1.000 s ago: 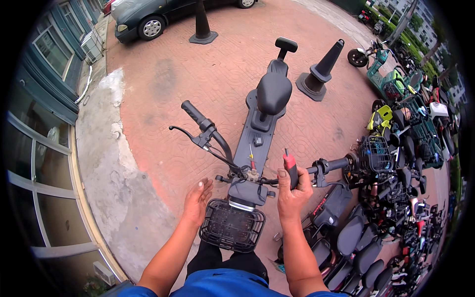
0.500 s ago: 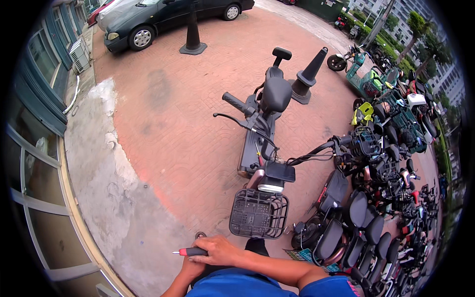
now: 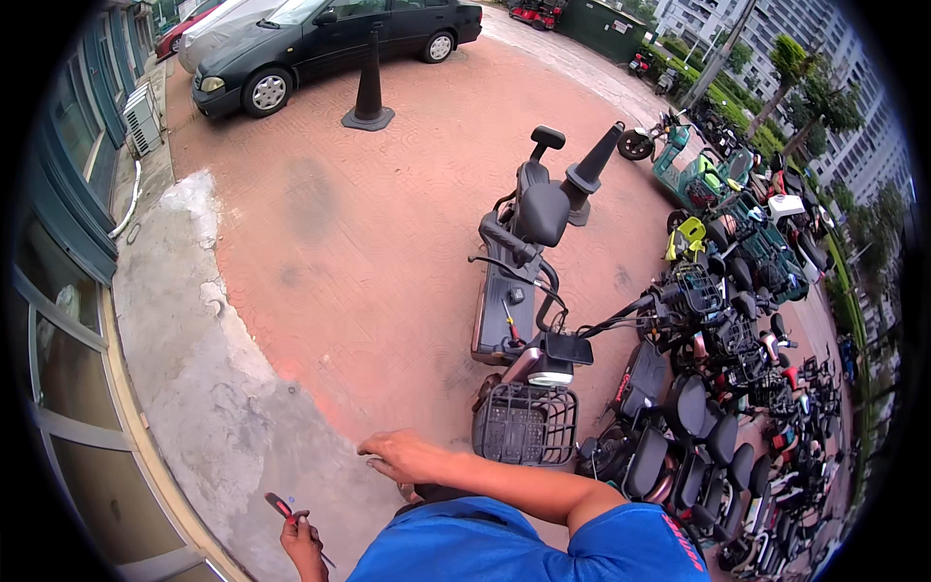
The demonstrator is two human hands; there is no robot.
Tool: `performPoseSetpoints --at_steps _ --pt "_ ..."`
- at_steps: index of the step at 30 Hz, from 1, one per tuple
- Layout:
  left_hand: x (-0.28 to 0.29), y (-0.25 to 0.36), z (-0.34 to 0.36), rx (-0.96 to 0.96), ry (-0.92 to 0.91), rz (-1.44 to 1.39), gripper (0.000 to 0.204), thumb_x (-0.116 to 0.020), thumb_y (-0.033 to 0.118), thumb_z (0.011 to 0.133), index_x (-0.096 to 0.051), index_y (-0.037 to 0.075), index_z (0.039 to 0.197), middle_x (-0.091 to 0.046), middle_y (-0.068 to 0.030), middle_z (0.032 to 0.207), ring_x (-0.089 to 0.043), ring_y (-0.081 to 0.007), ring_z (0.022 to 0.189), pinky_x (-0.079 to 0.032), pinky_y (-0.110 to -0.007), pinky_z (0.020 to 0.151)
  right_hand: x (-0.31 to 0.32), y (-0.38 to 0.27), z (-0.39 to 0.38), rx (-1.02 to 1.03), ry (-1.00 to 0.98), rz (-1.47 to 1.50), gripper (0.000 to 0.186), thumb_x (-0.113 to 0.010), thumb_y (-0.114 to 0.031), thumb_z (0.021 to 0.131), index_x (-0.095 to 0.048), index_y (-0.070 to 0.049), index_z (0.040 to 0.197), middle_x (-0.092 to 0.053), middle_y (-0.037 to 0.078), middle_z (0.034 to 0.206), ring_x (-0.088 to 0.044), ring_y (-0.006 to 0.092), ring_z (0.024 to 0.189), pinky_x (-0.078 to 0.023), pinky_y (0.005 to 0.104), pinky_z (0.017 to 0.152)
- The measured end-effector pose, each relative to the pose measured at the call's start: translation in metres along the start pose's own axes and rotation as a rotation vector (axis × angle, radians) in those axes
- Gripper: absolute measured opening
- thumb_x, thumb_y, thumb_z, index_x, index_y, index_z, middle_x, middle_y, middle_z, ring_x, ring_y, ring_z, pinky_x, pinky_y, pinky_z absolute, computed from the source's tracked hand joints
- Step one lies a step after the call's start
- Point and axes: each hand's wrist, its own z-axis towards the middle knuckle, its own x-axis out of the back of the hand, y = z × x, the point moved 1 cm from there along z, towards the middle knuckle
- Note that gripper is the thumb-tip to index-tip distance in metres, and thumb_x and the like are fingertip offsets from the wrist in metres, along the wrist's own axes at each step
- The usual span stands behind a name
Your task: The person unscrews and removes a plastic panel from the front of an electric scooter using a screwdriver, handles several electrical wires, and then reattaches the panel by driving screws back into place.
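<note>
At the lower left, my left hand [image 3: 304,543] is closed around a screwdriver [image 3: 279,504]. Its red and black handle pokes up above the fist, and a thin shaft shows below. Nothing is in my right hand [image 3: 400,455], which reaches leftward with fingers loosely extended in front of my blue shirt. The nearest thing to it is the black basket [image 3: 524,424] of an electric scooter [image 3: 493,315]. On the scooter's footboard lie a second tool with a yellow and red handle [image 3: 511,321] and a small black block [image 3: 517,295].
Parked scooters [image 3: 689,407] crowd the right side. Traffic cones stand behind the scooter [image 3: 590,175] and by a dark car [image 3: 339,48]. Along the left runs a glass-fronted building [image 3: 82,369] with an outdoor air-conditioning unit [image 3: 143,118] beside a concrete strip [image 3: 184,320].
My hands have come apart. The screwdriver, earlier at my joined hands, is now in my left hand, lower and farther left. The view has shifted, and the scooter's handlebar has swung.
</note>
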Motion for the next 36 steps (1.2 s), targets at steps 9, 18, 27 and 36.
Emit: performPoseSetpoints --at_steps 9,18,27,36 --pt "-0.144 0.084 0.219 -0.004 -0.339 0.247 0.015 -0.062 0.012 0.108 -0.075 0.004 0.109 -0.060 0.0006 0.070 -0.049 -0.0069 0.055 -0.036 -0.026 0.051 0.059 0.181 0.019 -0.575 0.025 -0.075 0.031 -0.063 -0.017 0.097 -0.076 -0.004 0.123 -0.077 0.023 0.118 -0.073 0.0440 0.111 -0.057 0.0531 0.098" --pt "-0.128 0.096 0.391 0.287 -0.295 0.734 0.015 -0.068 0.012 0.100 -0.076 0.000 0.100 -0.059 -0.0034 0.061 -0.053 -0.0111 0.049 -0.038 -0.031 0.046 0.139 0.291 0.214 -0.616 0.042 -0.044 0.028 -0.067 -0.021 0.096 -0.075 -0.001 0.115 -0.078 0.023 0.116 -0.074 0.0414 0.114 -0.058 0.0530 0.098" --pt "-0.271 0.256 0.657 0.098 -0.559 1.181 0.014 -0.068 0.012 0.099 -0.075 0.000 0.099 -0.057 -0.0025 0.058 -0.050 -0.0111 0.046 -0.035 -0.031 0.043 0.250 0.435 0.332 -0.910 0.403 0.116 0.035 -0.065 -0.021 0.095 -0.075 -0.005 0.124 -0.076 0.023 0.123 -0.072 0.0413 0.118 -0.055 0.0514 0.104" --pt "-0.635 0.599 0.961 -0.256 -0.568 1.042 0.011 -0.067 0.014 0.100 -0.065 0.007 0.093 -0.047 0.0032 0.055 -0.042 -0.0096 0.041 -0.029 -0.031 0.039 0.226 0.517 0.287 -1.899 0.828 0.614 0.035 -0.059 -0.021 0.093 -0.082 -0.004 0.114 -0.075 0.027 0.126 -0.072 0.0416 0.121 -0.056 0.0490 0.106"
